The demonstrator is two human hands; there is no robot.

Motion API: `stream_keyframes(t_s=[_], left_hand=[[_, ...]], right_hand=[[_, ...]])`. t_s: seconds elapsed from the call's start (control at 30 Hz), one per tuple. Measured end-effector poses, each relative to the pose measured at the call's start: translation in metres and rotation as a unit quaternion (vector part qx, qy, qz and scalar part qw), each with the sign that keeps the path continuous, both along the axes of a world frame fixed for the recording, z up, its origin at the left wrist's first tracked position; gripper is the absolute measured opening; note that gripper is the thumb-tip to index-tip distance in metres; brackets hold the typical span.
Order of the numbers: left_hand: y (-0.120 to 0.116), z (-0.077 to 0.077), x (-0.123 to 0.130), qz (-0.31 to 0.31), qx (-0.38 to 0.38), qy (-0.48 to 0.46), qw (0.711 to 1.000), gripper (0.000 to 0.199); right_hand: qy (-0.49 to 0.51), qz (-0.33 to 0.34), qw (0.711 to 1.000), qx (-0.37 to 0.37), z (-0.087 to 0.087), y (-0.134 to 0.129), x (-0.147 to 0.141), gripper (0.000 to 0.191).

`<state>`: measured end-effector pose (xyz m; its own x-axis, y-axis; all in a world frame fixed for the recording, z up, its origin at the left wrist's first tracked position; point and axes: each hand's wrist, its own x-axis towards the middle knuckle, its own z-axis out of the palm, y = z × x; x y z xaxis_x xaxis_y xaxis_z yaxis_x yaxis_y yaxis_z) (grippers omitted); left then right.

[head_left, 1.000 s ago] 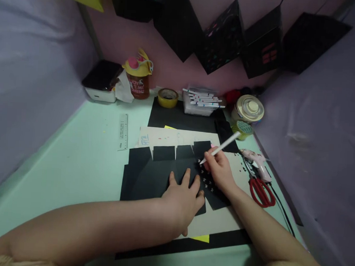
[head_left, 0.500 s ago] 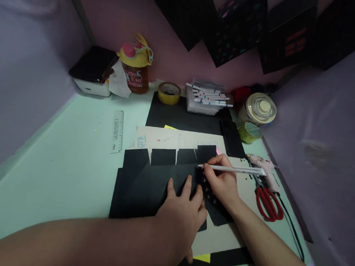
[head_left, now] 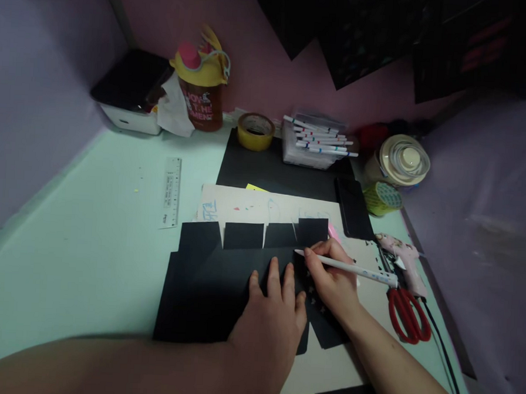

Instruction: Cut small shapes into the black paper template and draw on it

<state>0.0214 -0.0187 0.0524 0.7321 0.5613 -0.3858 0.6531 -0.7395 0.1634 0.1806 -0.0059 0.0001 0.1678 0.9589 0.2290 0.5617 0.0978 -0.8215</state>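
A black paper sheet (head_left: 205,294) with several cut flaps along its far edge lies on a pale board (head_left: 328,371). My left hand (head_left: 269,321) rests flat on that sheet, fingers spread. In my right hand (head_left: 335,283) is a white pen (head_left: 356,269), pinched between thumb and fingers. Its tip meets or hovers just over the black paper near the flaps; which one I cannot tell. Under my right hand, a black piece with small pale star-like marks (head_left: 317,300) is partly hidden. Something pink (head_left: 333,233) shows behind that hand.
Red-handled scissors (head_left: 409,316), a glue gun (head_left: 405,257) and its cord lie at the right. Farther back are a phone (head_left: 354,207), green tape (head_left: 383,198), a box of markers (head_left: 314,144), yellow tape (head_left: 254,132) and a bottle (head_left: 202,94). A clear ruler (head_left: 170,192) lies left.
The camera view has shifted slightly. The white pen now slants more, its back end lower and its tip still near the flaps. My left hand stays on the black paper.
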Motion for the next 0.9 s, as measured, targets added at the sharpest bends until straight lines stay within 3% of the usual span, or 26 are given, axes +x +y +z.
stream_keyframes(t_s=[0.3, 0.9], left_hand=[[0.0046, 0.0071, -0.0008, 0.0, -0.031, -0.001, 1.0, 0.043], [0.0046, 0.0057, 0.0003, -0.008, -0.032, 0.002, 0.999, 0.043]], right_hand=[[-0.001, 0.005, 1.0, -0.011, -0.0005, 0.0009, 0.0003, 0.02], [-0.015, 0.025, 1.0, -0.009, 0.0012, 0.0008, 0.0012, 0.024]])
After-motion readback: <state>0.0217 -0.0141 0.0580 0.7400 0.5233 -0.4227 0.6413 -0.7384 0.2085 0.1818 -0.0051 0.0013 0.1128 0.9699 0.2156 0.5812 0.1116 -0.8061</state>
